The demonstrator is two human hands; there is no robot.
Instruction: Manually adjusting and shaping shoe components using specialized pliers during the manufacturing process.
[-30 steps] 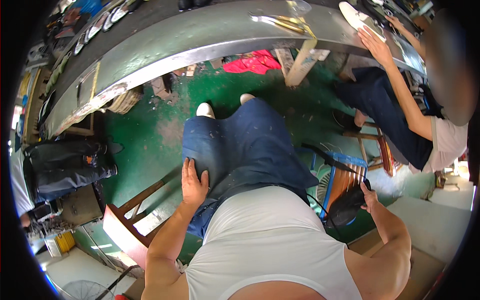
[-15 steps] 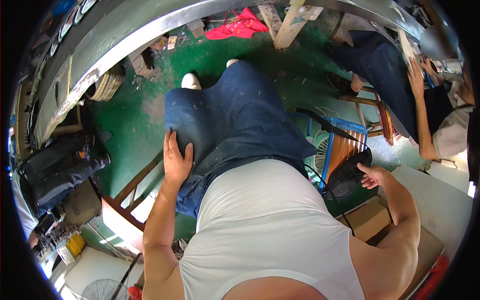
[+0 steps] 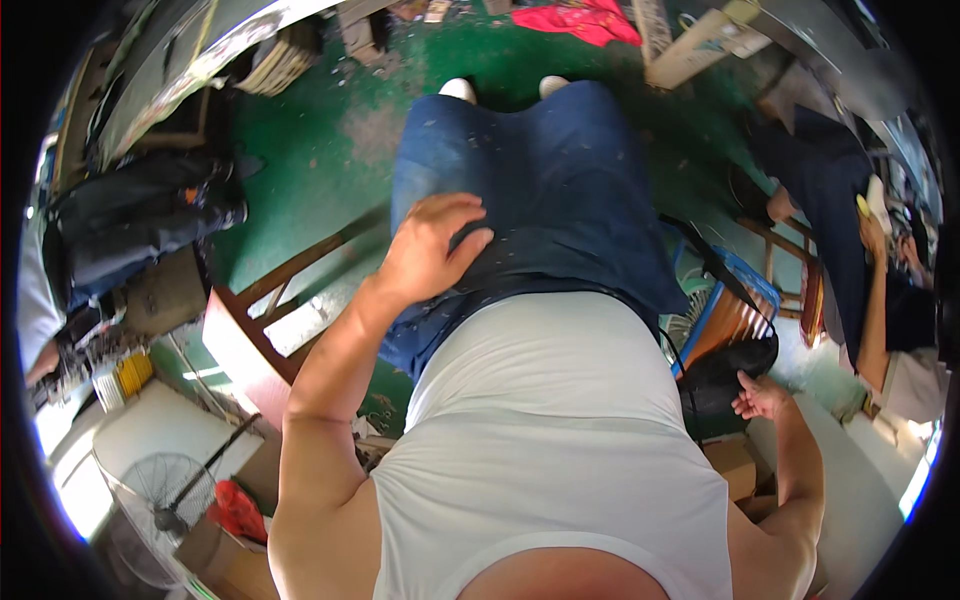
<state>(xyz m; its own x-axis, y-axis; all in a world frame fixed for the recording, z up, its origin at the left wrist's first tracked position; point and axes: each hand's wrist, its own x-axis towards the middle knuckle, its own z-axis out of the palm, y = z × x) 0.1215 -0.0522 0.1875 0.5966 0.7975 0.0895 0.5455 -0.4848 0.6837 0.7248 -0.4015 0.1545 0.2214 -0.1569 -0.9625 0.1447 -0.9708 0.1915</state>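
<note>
My left hand (image 3: 435, 250) hovers over or rests on the dark blue apron (image 3: 560, 190) across my lap; I cannot tell if it touches. Its fingers are loosely bent, the thumb apart, with nothing in them. On the right, my right hand (image 3: 762, 396) is held out beside a black bag (image 3: 728, 372), fingers partly curled and apart, holding nothing I can see. The bag lies against a blue-framed chair with wooden slats (image 3: 735, 310), its strap running up toward the apron. Whether the right fingers touch the bag is unclear.
A wooden chair (image 3: 270, 320) stands left of me. Behind it are a standing fan (image 3: 165, 500) and a red plastic bag (image 3: 238, 510). Cardboard boxes (image 3: 730, 468) sit by my right side. A co-worker (image 3: 875, 290) sits at far right; red cloth (image 3: 585, 20) lies on the green floor ahead.
My left hand has lifted off the apron's left edge and moved inward and up over my lap. The view has turned left; my right hand stays by the black bag.
</note>
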